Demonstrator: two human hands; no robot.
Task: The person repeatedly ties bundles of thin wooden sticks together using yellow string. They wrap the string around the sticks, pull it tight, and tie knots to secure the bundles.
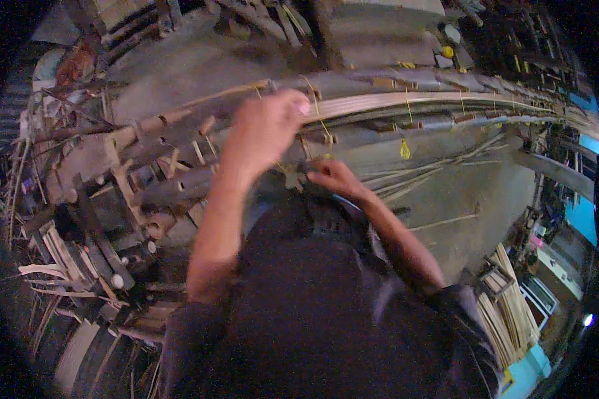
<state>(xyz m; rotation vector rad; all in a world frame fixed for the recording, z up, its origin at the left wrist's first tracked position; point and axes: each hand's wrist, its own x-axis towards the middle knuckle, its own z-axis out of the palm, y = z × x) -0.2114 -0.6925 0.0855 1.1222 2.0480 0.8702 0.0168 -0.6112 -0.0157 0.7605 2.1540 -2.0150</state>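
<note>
Between twelve and half past two in the head view lies a bundle of long pale strips (373, 104), its long axis running crosswise in front of the person. One end is beside the left hand (267, 130) at twelve o'clock; from there the strips point toward half past two, bowing gently and drawing together with distance. They lie between an upper beam (439, 81) and a lower beam (373, 131), both dark and following much the same line. Thin yellow ties (408, 106) cross the strips at intervals, roughly square to their length.

The left hand reaches up to the near end, its fingers curled and blurred; whether they clamp on a strip I cannot tell. Just off centre toward one o'clock, the right hand (338, 178) sits lower, nearer the body, fingers bent and turned toward nine o'clock; whether they are closed on anything cannot be made out.

At two o'clock a yellow hank (404, 149) hangs below the lower beam, and thin loose sticks (439, 165) lie past it, slanting up toward two. Another stack of pale strips (509, 319) is at four o'clock.
</note>
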